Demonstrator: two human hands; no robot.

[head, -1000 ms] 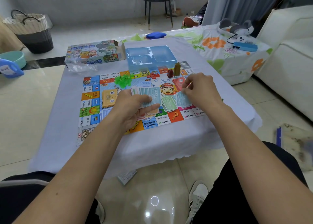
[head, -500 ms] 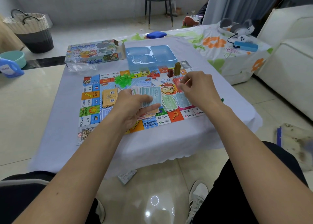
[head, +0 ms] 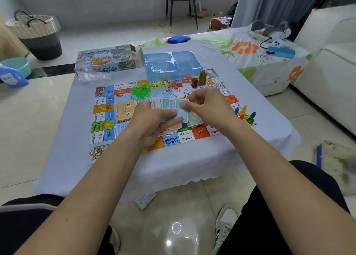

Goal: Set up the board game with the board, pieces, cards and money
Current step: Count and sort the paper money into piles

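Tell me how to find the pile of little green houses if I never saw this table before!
Start at the colourful game board on the white-clothed table. Go to its far edge, just in front of the clear blue plastic tray. The green houses lie heaped there, left of the small red pieces, the only bright see-through green heap on the board.

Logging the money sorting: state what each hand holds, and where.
Left hand grips the fanned paper money by its lower edge. Right hand pinches the front note's upper right corner.
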